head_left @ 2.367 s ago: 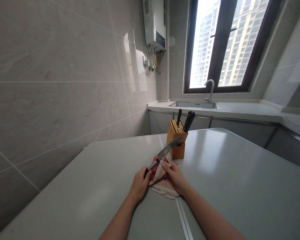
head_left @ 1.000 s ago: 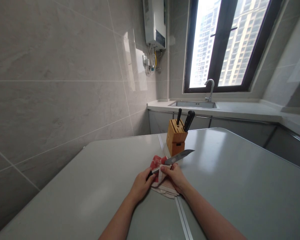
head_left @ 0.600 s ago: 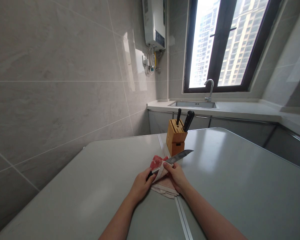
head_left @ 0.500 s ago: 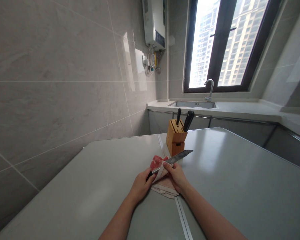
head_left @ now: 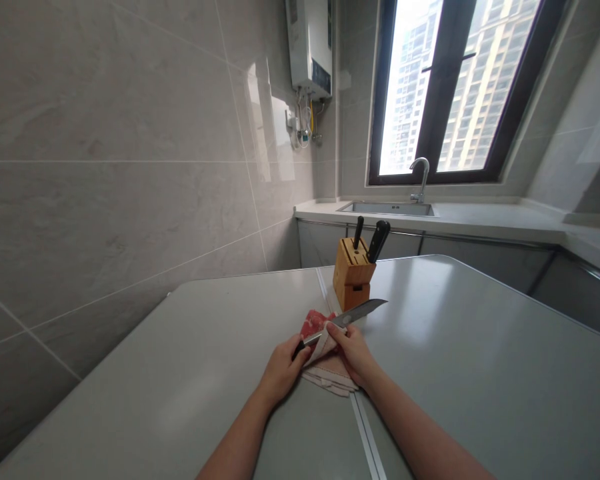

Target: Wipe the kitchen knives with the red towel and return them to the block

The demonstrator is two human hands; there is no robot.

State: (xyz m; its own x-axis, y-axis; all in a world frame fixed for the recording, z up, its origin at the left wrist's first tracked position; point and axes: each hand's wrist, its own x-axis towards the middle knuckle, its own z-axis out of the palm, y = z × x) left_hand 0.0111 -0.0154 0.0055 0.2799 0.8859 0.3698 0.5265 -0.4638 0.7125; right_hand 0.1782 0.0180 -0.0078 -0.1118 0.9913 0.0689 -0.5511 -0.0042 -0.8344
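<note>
- To the left and on the near side of the knife block (head_left: 353,272), my left grip (head_left: 281,365) is clamped on the knife (head_left: 359,312) at its black handle.
- Straight on the block's near side, my right grip (head_left: 354,358) is pinched on the cloth (head_left: 330,377), with a fold lapped over the blade; I can't tell how far it wraps underneath.
- The blade slants past the block's near face, tip to its right; touching or apart, I can't tell.
- I judge the step in hand to be wiping the blade. To me, the next move calls for a steady left hold and a light right pinch, skin off the edge.
- The block stands upright on the counter (head_left: 455,373), two black handles (head_left: 379,241) in its top.
- Beyond the block is the sink (head_left: 387,209).
</note>
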